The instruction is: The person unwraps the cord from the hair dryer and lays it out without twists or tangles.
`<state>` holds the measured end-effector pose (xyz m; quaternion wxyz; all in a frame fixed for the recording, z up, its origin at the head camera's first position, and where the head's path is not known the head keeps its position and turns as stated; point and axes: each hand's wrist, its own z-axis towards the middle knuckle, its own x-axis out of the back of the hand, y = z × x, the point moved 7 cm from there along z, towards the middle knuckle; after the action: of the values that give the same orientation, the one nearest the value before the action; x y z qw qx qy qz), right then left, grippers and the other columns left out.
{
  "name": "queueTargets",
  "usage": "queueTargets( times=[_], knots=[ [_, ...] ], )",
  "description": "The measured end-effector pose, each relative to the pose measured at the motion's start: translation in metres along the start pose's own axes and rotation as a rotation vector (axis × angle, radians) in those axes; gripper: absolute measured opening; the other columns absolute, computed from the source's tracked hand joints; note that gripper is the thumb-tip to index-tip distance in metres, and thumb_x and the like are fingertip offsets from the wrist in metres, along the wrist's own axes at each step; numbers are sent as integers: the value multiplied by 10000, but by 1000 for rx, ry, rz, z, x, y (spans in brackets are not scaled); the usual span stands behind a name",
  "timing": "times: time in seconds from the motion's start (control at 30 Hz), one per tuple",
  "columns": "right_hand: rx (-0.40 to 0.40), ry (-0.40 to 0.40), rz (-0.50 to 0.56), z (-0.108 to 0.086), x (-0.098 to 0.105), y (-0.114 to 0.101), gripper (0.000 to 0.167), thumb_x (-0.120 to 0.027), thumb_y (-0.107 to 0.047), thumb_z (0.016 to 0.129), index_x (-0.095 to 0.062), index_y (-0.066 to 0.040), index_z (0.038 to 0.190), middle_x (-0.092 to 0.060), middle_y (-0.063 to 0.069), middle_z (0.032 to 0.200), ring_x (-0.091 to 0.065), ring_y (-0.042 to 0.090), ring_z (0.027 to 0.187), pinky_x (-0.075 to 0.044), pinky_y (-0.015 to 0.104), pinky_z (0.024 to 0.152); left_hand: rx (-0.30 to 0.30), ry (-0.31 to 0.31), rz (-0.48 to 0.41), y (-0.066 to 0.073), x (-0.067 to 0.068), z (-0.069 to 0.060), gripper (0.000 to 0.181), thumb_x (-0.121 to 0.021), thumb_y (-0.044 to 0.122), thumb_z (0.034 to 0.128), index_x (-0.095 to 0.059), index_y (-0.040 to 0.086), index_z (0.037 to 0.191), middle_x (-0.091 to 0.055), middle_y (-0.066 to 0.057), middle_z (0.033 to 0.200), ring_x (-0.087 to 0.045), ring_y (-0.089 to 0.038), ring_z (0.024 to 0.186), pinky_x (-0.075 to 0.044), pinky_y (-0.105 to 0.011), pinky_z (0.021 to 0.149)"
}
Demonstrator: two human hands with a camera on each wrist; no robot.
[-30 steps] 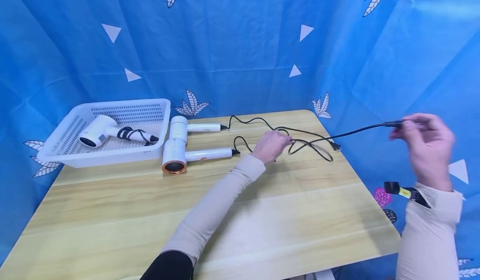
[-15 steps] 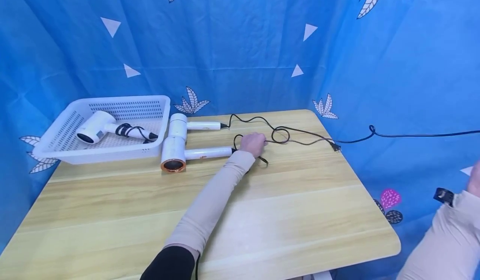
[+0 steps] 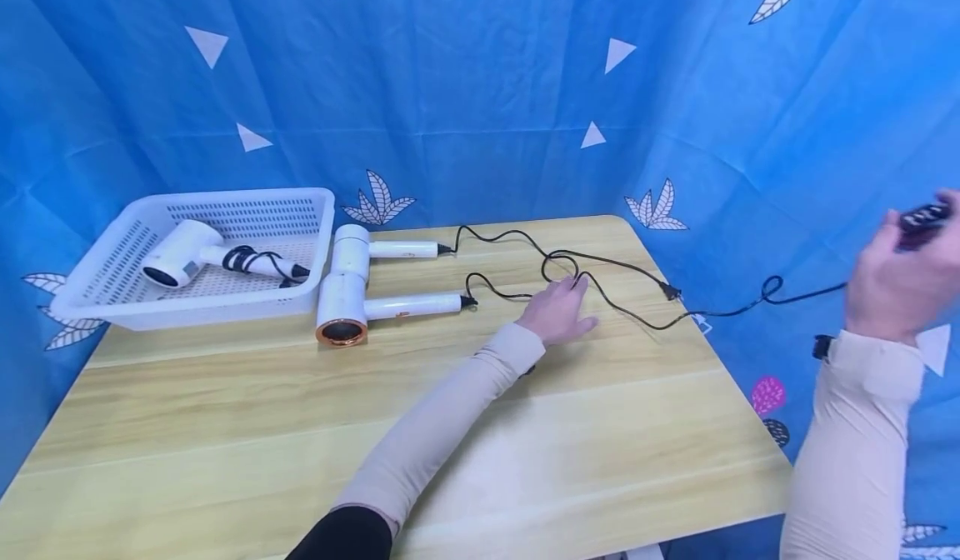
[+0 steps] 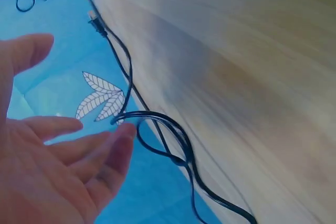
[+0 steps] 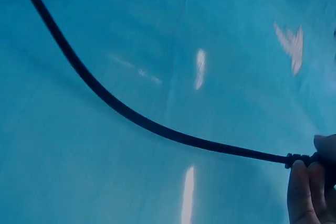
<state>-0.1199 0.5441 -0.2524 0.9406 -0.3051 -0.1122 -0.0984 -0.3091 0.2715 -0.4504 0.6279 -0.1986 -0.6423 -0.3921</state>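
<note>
My right hand (image 3: pixel 900 281) is raised past the table's right edge and pinches the plug (image 3: pixel 922 218) of a black cord. The right wrist view shows its fingers at the cord's end (image 5: pixel 299 160), the cord (image 5: pixel 131 114) sagging leftward. My left hand (image 3: pixel 557 310) lies over the table with fingers extended; in the left wrist view, its fingertips are at cord loops (image 4: pixel 157 116), thumb apart. Left of it, a white hair dryer with a copper-rimmed nozzle (image 3: pixel 342 310) lies on the table. Behind it lies a second white hair dryer (image 3: pixel 351 252), its cord ending in a black plug (image 3: pixel 670 291).
A white perforated basket (image 3: pixel 315 292) stands at the table's back left. Inside it lies a third white hair dryer (image 3: pixel 183 252) with its cord wound round the handle. Blue patterned curtain (image 3: pixel 487 68) hangs behind and right of the wooden table (image 3: pixel 300 427).
My right hand swung right, out of view, then came partly back with the plug, and the cord slackened. My left hand slid left along the cord, then moved right and loosened its fingers.
</note>
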Motion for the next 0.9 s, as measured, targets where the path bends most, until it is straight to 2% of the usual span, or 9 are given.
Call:
queueTargets(
  times=[0.1, 0.17, 0.23, 0.4, 0.57, 0.73, 0.8, 0.9],
  knots=[
    [177, -46, 85, -6, -22, -30, 347, -557, -287, 1054, -679, -48, 1274, -669, 246, 1255, -615, 398, 1209, -510, 416, 1109, 14, 10, -21, -16, 8, -15, 709, -608, 484, 1002, -441, 59, 1545, -526, -143, 1549, -569, -314, 1375, -542, -432, 1113],
    [262, -104, 139, -14, -37, -46, 324, -585, -227, 1040, -681, 18, 1228, -672, 300, 1190, -609, 465, 1151, -514, 495, 1071, 29, 8, -56, -29, 16, -29, 667, -605, 460, 1013, -475, 49, 1521, -533, -149, 1543, -562, -312, 1385, -517, -433, 1146],
    [310, -171, 170, -24, -52, -55, 291, -594, -170, 1035, -675, 54, 1201, -674, 319, 1168, -613, 494, 1113, -516, 549, 1036, 53, 23, -93, -43, 28, -45, 619, -610, 438, 1018, -515, 49, 1490, -559, -151, 1518, -569, -307, 1379, -507, -436, 1155],
    [429, -287, 213, -53, -90, -79, 196, -608, 1, 996, -673, 108, 1147, -680, 334, 1116, -619, 508, 1038, -529, 607, 954, 137, 129, -148, -88, 67, -96, 538, -638, 380, 1014, -579, 44, 1429, -615, -170, 1453, -599, -331, 1340, -508, -468, 1149],
    [564, -438, 207, -91, -120, -98, 223, -604, 105, 948, -678, 102, 1157, -662, 317, 1134, -624, 484, 1045, -573, 589, 929, 218, 191, -162, -121, 92, -142, 514, -657, 379, 1001, -619, 42, 1387, -658, -166, 1396, -643, -334, 1277, -545, -480, 1098],
    [679, -618, 221, -142, -156, -126, 226, -588, 73, 975, -696, 61, 1173, -643, 271, 1109, -631, 429, 991, -615, 534, 814, 306, 248, -148, -145, 107, -183, 475, -648, 383, 1000, -655, 54, 1343, -716, -142, 1278, -710, -306, 1119, -612, -471, 954],
    [714, -668, 221, -163, -166, -132, 206, -595, 75, 966, -702, 56, 1141, -634, 246, 1079, -630, 409, 948, -616, 518, 753, 321, 262, -146, -151, 108, -193, 465, -645, 381, 1000, -663, 51, 1326, -731, -137, 1221, -722, -294, 1062, -622, -464, 905],
    [717, -719, 204, -191, -174, -131, 173, -647, 95, 917, -712, 64, 1074, -616, 228, 1028, -625, 406, 893, -603, 532, 694, 327, 263, -155, -155, 107, -201, 454, -644, 379, 997, -674, 46, 1305, -741, -130, 1160, -724, -278, 1022, -626, -453, 869]
  ],
)
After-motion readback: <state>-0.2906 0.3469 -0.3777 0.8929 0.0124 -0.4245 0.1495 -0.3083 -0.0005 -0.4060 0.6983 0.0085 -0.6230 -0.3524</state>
